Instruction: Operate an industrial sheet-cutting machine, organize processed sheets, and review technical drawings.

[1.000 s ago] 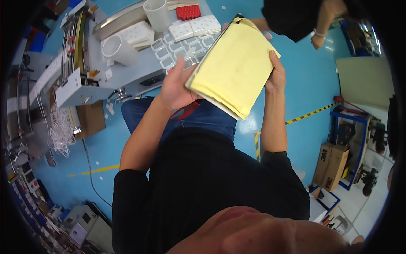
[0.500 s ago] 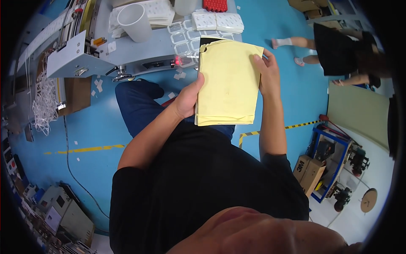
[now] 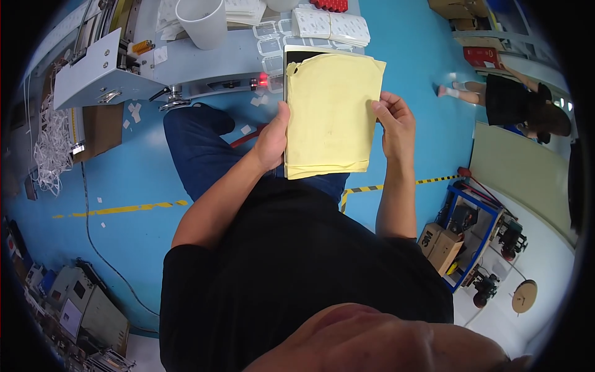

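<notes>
A stack of yellow paper sheets (image 3: 331,118), its edges creased and uneven, is held up in front of my body. Behind its top edge shows a dark, pale-rimmed backing piece (image 3: 299,54). My left hand (image 3: 273,141) grips the left edge, thumb along the side and fingers hidden underneath. At the right edge my right hand (image 3: 398,124) pinches the stack between thumb and curled fingers. Just beyond the stack, clear plastic label pieces (image 3: 271,46) hang at the bench edge, beside a banded bundle of white printed sheets (image 3: 331,26).
On the grey machine bench (image 3: 198,69) stands a white cup (image 3: 203,25), with a red object (image 3: 328,5) farther back. A red light glows on its front. Shredded strips (image 3: 52,146) hang at left. Another person (image 3: 517,102) is by shelves at far right, near a red box (image 3: 481,57).
The stack has tilted slightly and shifted a little toward me; my right fingers have curled more at its edge. The other person has moved farther away, toward the shelves.
</notes>
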Motion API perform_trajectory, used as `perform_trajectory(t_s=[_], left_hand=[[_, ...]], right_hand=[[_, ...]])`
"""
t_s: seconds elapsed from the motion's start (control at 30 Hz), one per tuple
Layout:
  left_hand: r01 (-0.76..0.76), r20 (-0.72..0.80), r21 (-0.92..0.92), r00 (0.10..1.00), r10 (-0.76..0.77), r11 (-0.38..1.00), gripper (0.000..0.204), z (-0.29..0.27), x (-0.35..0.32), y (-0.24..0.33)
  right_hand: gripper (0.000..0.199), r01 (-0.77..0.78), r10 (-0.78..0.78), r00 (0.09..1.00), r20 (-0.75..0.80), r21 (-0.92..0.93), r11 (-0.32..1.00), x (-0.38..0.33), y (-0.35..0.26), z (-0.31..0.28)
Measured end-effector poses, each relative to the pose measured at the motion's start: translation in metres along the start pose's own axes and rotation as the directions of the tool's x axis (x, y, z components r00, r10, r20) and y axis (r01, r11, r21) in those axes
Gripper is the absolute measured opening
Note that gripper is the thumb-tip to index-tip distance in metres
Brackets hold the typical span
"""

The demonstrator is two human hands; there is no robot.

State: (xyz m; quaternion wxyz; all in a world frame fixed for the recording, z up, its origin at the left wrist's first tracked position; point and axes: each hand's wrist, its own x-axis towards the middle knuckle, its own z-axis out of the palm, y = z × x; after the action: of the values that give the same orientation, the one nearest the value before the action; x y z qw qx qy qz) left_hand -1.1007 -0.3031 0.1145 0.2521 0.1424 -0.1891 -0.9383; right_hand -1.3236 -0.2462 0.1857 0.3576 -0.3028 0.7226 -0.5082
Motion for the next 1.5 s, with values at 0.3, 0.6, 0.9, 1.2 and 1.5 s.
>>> perform_trajectory(t_s=[0.3, 0.6, 0.9, 1.2, 1.5], left_hand=[[-0.018, -0.067, 0.049, 0.998, 0.021, 0.999, 0.075, -0.003, -0.001, 0.006], [-0.056, 0.005, -0.050, 0.998, 0.056, 0.997, 0.073, -0.009, -0.002, 0.011], [-0.153, 0.024, -0.156, 0.987, 0.158, 0.976, 0.080, 0.004, -0.004, 0.021], [-0.274, 0.098, -0.138, 0.952, 0.288, 0.952, 0.077, 0.006, -0.015, 0.011], [-0.274, 0.153, -0.150, 0.943, 0.296, 0.950, 0.073, 0.010, -0.020, 0.018]], right_hand=[[0.023, -0.149, 0.098, 0.978, 0.185, 0.284, 0.947, 0.004, -0.003, -0.017], [0.029, -0.005, 0.108, 0.990, -0.093, 0.733, 0.680, 0.013, -0.002, -0.077], [0.025, -0.154, -0.145, 0.969, 0.198, 0.952, 0.265, 0.024, 0.047, -0.097], [0.030, -0.123, -0.155, 0.973, 0.173, 0.949, 0.290, 0.023, 0.043, -0.086], [0.034, -0.104, -0.211, 0.964, 0.164, 0.958, 0.269, 0.021, 0.053, -0.082]])
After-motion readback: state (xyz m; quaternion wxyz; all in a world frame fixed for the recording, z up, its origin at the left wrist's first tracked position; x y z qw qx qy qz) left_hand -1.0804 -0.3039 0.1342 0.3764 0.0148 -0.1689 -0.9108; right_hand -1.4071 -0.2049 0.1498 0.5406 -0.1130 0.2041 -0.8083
